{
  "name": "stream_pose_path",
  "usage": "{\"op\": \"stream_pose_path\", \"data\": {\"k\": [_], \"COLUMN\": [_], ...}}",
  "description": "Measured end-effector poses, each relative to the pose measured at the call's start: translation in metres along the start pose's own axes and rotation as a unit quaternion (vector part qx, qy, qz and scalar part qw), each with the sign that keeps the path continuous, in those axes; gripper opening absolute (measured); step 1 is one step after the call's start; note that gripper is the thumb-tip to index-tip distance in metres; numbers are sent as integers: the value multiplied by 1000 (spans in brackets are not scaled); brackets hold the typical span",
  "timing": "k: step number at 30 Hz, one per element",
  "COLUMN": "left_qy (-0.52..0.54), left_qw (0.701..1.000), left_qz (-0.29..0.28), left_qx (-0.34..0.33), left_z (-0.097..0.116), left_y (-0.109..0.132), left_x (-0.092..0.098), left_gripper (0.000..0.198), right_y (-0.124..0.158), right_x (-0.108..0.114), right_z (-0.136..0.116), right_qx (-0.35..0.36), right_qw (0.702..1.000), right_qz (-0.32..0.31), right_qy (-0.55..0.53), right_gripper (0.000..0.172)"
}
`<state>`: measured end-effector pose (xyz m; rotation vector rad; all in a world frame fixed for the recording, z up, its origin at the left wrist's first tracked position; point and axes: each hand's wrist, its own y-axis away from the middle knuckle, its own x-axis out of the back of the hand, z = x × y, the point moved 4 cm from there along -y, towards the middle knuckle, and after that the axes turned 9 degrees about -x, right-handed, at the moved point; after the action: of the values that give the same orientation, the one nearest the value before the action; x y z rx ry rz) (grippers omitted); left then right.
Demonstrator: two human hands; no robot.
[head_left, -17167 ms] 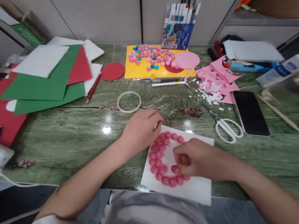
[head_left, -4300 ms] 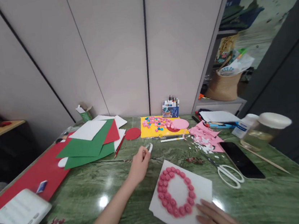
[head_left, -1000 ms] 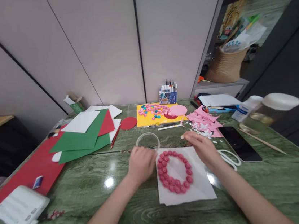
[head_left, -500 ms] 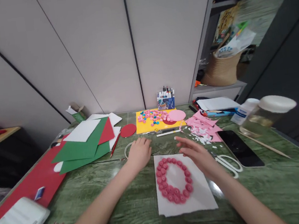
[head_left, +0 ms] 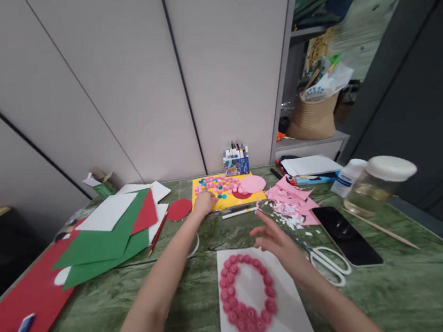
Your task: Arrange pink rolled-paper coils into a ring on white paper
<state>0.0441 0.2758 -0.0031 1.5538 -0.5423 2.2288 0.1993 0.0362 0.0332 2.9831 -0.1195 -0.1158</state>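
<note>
My left hand (head_left: 205, 202) reaches to the near left part of a yellow sheet (head_left: 230, 203), at the edge of a pile of small pink, blue and yellow pieces (head_left: 218, 183). Its fingers bend downward, and the tips are too small and hidden to show whether they grip a piece. My right hand (head_left: 274, 239) hovers with fingers apart and nothing in them. Below it lies a white sheet (head_left: 292, 313) bearing a ring of pink paper coils (head_left: 269, 291). White-handled scissors (head_left: 330, 265) rest beside my right wrist.
Green (head_left: 101, 240) and red paper (head_left: 12, 321) cover the left side, with a red pencil (head_left: 159, 233) alongside. A marker box (head_left: 236, 163) stands at the back. Pink paper scraps (head_left: 290, 198), a phone (head_left: 347, 236), a wooden stick (head_left: 382, 228) and a lidded jar (head_left: 377, 184) are on the right.
My left hand has moved forward from beside the white loop to the small pieces on the yellow sheet. My right hand stays raised near the white sheet. The view has shifted slightly.
</note>
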Motion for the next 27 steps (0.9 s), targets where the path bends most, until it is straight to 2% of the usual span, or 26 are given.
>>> {"op": "stream_pose_path", "data": {"k": [6, 9, 12, 16, 19, 20, 24, 27], "left_qy": [75, 129, 191, 270, 294, 298, 266, 261], "left_qw": [997, 991, 978, 952, 940, 931, 908, 900], "left_qz": [20, 43, 81, 122, 145, 172, 269, 293], "left_qx": [4, -7, -29, -73, -99, -124, -179, -189], "left_z": [4, 15, 38, 84, 112, 118, 124, 122], "left_y": [3, 18, 51, 122, 173, 186, 213, 216], "left_x": [-4, 0, 7, 17, 23, 26, 34, 34], "left_gripper": [32, 32, 26, 19, 9, 9, 17, 17], "right_y": [-1, -2, -2, 0, 5, 7, 15, 17], "right_x": [-3, -4, -7, -14, -24, -28, -42, -44], "right_z": [4, 6, 9, 13, 18, 21, 30, 29], "right_qx": [-5, -20, -25, -11, -33, -47, -90, -72], "right_qw": [1000, 999, 999, 1000, 997, 994, 975, 973], "right_qz": [-12, -16, -20, -19, -57, -77, -152, -164], "right_qy": [-9, -20, -20, -21, -46, -60, -135, -145], "right_gripper": [65, 67, 68, 68, 66, 65, 61, 62]}}
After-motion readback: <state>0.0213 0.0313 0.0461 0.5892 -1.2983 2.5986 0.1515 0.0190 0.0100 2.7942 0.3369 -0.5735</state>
